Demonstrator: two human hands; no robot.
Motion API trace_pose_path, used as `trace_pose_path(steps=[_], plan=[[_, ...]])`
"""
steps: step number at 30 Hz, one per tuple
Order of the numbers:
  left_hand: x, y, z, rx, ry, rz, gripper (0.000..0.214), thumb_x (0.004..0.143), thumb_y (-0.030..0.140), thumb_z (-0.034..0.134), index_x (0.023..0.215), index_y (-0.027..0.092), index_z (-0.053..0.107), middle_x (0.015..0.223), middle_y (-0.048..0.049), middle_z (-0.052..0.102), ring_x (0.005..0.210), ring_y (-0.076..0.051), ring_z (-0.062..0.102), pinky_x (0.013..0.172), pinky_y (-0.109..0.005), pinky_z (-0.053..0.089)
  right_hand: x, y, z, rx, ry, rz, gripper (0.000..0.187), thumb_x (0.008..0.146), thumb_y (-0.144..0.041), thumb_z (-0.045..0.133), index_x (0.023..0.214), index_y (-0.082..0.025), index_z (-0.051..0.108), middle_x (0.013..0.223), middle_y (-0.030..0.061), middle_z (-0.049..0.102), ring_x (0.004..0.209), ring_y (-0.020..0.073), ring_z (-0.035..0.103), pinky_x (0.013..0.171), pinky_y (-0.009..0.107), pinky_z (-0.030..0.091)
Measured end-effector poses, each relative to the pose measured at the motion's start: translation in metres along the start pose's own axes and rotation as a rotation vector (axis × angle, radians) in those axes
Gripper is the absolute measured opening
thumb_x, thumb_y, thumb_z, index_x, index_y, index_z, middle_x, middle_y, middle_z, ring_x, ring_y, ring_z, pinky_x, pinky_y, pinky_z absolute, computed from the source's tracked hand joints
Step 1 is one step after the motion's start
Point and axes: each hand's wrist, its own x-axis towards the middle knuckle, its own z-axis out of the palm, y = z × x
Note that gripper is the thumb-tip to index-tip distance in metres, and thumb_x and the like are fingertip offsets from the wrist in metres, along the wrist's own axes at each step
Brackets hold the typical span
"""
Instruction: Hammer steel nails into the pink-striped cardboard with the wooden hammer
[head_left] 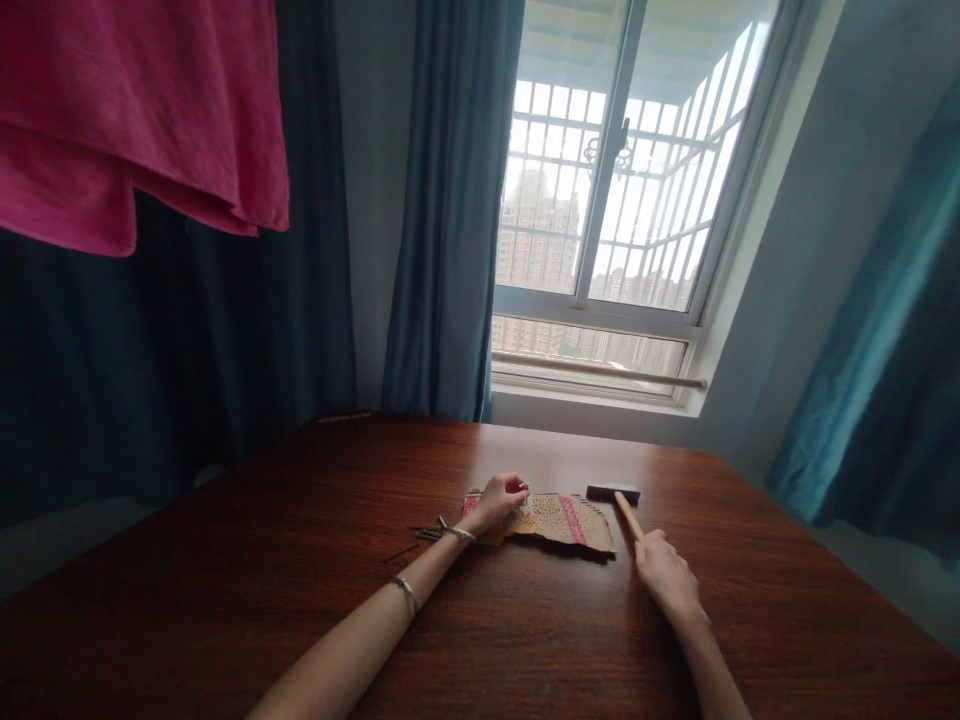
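Observation:
My right hand (666,572) is wrapped around the wooden handle of a hammer (628,512), whose dark head lies low over the table beyond the fingers. My left hand (498,500) is closed in a pinch above the left part of a torn piece of cardboard (596,528). A small pale tip shows at its fingertips, too small to name. The cardboard lies flat, dotted with many small holes and crossed by pink strips. Several thin dark metal rods (429,533) lie on the table to the left, partly behind the left wrist.
All this rests on a brown wooden table (555,630) with angled far corners. Beyond it are a barred window (600,200) and blue curtains (450,200). A pink cloth (150,110) hangs at upper left.

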Motion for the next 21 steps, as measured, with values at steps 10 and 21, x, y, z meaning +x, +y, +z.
trace_pose_path(steps=[10, 21], plan=[[0.001, 0.0, 0.001, 0.033, 0.017, 0.018, 0.019, 0.067, 0.032, 0.059, 0.073, 0.014, 0.063, 0.071, -0.0025, 0.064, 0.068, -0.015, 0.057, 0.062, -0.022, 0.041, -0.013, -0.041, -0.011, 1.213, -0.247, -0.125, 0.041, 0.072, -0.05, 0.051, 0.1, -0.021, 0.043, 0.055, -0.0072, 0.043, 0.033, 0.0054, 0.033, 0.034, 0.019, 0.023], [0.003, -0.007, 0.003, 0.087, 0.012, 0.018, 0.022, 0.069, 0.035, 0.056, 0.074, 0.014, 0.063, 0.069, -0.0022, 0.063, 0.066, -0.014, 0.056, 0.059, -0.022, 0.039, -0.058, -0.073, -0.029, 1.462, -0.801, -0.189, 0.042, 0.063, -0.049, 0.066, 0.088, -0.021, 0.046, 0.052, -0.0093, 0.041, 0.031, -0.0005, 0.028, 0.03, 0.012, 0.011]])
